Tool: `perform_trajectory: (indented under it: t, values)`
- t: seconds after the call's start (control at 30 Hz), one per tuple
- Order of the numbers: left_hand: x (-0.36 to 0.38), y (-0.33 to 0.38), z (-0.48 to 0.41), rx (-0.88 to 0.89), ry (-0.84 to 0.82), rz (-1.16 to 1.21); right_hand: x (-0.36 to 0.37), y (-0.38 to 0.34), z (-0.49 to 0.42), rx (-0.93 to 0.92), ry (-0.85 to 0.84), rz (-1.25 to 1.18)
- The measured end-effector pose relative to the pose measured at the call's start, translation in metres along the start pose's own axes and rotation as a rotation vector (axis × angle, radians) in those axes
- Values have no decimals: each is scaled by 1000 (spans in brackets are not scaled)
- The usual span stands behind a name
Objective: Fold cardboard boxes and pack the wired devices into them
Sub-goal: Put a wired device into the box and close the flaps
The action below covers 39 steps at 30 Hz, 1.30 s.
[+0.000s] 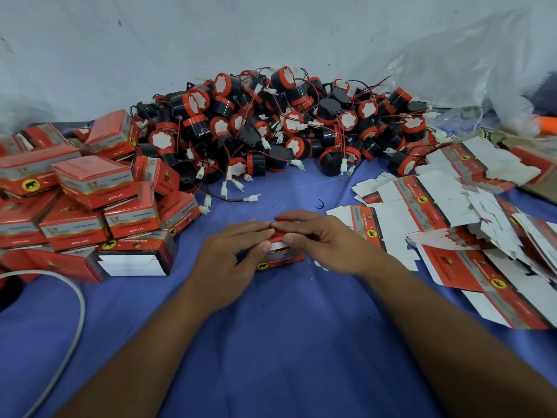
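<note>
Bare forearms (144,357) reach in from the bottom edge over the blue cloth (286,342), and the left hand (235,254) and right hand (327,242) both grip one small red box (280,258) at the cloth's middle — fingers curled over its top, thumbs meeting at its white flap. Beyond it lies the heap of wired devices (286,125), black and red with white plugs. Folded boxes (84,200) are piled at the left, and flat cartons (446,218) are fanned out at the right.
</note>
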State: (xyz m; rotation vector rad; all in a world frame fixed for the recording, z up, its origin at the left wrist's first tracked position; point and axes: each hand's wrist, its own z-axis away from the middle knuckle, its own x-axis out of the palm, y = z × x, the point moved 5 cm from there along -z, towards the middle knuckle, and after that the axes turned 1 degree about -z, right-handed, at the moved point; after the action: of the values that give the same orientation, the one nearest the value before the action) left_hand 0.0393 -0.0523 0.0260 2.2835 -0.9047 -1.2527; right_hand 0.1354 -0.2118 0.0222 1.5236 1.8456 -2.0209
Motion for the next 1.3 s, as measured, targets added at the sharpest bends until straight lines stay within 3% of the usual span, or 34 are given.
perform_trajectory:
  t: [0.5,0.9,1.07,1.3]
  values:
    - [-1,0,2,-55,-35,141,-2,4,1,47,-29,-86]
    - [-5,13,3,254,-17,-225,-5,3,0,-17,-52,-65]
    - [-5,12,3,262,8,-226,-6,-7,3,-180,61,157]
    - [1,7,3,176,-64,-206,-5,-13,6,-206,44,292]
